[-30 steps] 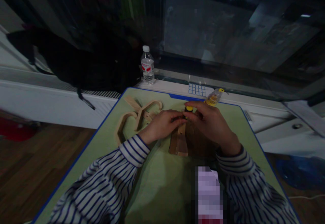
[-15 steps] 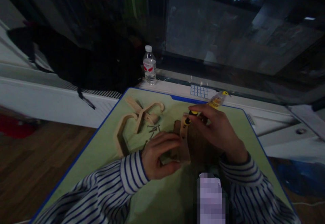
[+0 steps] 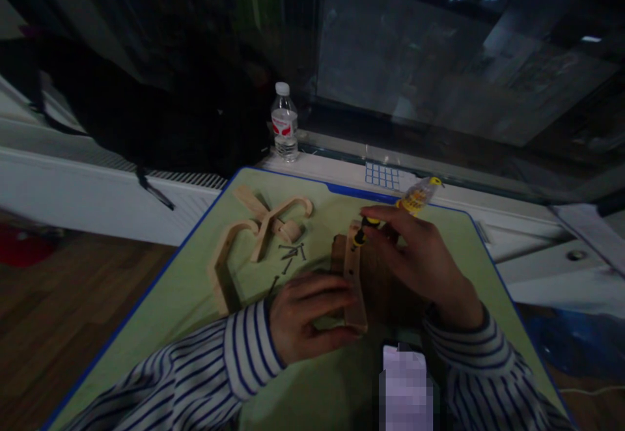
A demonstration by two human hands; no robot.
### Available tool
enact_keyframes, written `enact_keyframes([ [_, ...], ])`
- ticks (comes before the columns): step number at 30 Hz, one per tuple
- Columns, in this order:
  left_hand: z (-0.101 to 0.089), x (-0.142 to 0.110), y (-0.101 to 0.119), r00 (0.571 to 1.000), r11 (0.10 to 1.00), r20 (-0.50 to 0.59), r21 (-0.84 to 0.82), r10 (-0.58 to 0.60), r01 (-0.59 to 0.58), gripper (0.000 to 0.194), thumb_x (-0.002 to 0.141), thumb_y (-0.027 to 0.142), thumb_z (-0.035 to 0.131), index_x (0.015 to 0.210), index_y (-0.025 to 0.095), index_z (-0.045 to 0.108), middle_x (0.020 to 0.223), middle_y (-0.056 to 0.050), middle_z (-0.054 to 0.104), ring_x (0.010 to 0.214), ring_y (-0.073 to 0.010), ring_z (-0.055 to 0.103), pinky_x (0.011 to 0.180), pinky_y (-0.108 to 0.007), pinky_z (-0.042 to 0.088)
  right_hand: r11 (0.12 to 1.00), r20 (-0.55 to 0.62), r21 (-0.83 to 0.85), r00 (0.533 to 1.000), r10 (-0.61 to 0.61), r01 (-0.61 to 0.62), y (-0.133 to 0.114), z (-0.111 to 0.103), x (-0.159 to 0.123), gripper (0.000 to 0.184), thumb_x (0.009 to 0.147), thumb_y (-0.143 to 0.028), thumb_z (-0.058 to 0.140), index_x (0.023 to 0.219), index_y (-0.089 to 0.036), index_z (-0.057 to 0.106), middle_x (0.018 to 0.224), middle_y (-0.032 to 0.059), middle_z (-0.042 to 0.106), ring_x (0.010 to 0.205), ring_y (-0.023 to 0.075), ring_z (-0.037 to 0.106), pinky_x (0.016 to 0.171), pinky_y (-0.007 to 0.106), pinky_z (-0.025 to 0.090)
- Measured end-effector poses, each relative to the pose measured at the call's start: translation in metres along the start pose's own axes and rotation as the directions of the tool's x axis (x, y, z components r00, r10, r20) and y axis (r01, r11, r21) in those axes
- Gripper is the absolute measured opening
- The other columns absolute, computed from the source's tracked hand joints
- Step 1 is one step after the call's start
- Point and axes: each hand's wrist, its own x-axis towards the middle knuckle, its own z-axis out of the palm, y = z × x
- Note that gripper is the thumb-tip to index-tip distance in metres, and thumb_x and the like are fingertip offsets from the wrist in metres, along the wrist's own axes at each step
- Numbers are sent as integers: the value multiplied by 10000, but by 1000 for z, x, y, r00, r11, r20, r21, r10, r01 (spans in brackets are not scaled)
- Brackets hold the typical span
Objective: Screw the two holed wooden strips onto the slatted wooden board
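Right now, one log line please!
left hand: at wooden strip | right hand: holding black-yellow tool over strip | screws: on table

head cam | fwd + dn over tbl (image 3: 288,392) | L hand (image 3: 307,317) + R hand (image 3: 422,258) close | window (image 3: 361,60) at back

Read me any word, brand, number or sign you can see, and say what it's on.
No text can be read.
Bottle label: red and white, too blurred.
Clear-and-yellow item: markings too small.
Phone screen: pixelated.
Black-and-yellow tool: no legible lettering.
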Motion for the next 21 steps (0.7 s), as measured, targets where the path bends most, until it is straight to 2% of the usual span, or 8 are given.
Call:
enact_keyframes([
  [6,-1,0,0,1000,1000,24,-7,-17,18,376,761,356,710,1100,208,642,1051,-99,706,916,-200,687,768,-333,586,1000,-2,-13,1000,0,0,3,2,-1,233,876,-290,610,1096,-219,579,975,34,672,657,111,617,615,243,516],
  [9,-1,1,0,999,1000,32,1,-9,9,381,753,357,712,1095,208,638,1047,-91,706,913,-198,688,756,-337,593,1000,-10,-14,1000,-6,5,4,4,-1,263,882,-292,602,1131,-223,556,980,34,665,644,109,606,615,250,517],
  [12,-1,2,0,999,1000,23,-1,23,-23,380,750,349,713,1088,190,638,1035,-94,706,905,-196,690,740,-330,595,998,-15,-10,998,-55,55,5,5,0,284,893,-269,587,1171,-233,540,996,35,666,754,129,636,675,260,530],
  [15,-1,3,0,999,999,14,0,32,-32,379,752,345,711,1088,188,633,1033,-99,706,900,-197,690,732,-334,599,994,-22,12,994,-107,107,7,6,1,216,896,-241,584,1112,-239,574,1009,34,674,886,141,647,730,258,536],
  [18,0,3,-1,999,999,12,-6,31,-31,381,743,340,720,1081,186,637,1032,-97,707,892,-197,691,730,-332,600,995,-38,36,995,-90,91,7,4,1,223,881,-234,606,1103,-229,587,1002,34,682,909,138,653,749,254,543],
  [21,0,3,0,1000,1000,8,-14,18,-18,382,733,341,729,1070,182,646,1029,-92,708,894,-196,691,739,-322,596,994,-14,85,997,-75,76,7,1,0,276,893,-202,575,1169,-221,562,1135,55,666,1056,154,628,851,276,533],
])
